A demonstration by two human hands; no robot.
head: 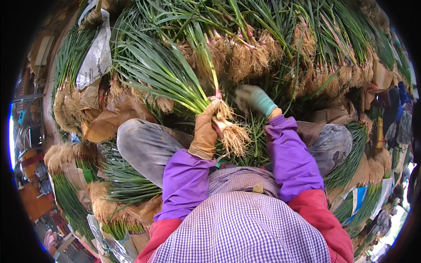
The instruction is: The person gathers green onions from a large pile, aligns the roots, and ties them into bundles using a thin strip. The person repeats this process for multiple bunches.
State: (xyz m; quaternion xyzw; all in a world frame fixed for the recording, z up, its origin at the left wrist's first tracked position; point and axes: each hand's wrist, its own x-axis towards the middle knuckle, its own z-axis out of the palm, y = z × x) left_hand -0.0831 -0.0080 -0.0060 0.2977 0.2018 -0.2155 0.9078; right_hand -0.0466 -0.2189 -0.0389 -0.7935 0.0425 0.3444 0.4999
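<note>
My left hand (206,130), in a tan glove, grips a bunch of green-leaved bulb plants (194,97) near their pale bases; the leaves fan out up and to the left, and the stringy roots (234,138) hang to the right of the glove. One plant with a pink base stands apart at the top of this hand. Just right of the bunch is my right hand (255,99), in a glove with a teal cuff, blurred by motion; its fingers look bent, and whether they hold anything cannot be told. Loose green leaves (253,141) lie below it, between my knees.
Ahead lies a wide row of rooted plants (243,59) with more leaves beyond. Bundles with brown wrapping (108,118) and a printed white bag (95,62) are at the left. More bundles (348,154) flank my right knee. A person in blue (402,98) is at the far right.
</note>
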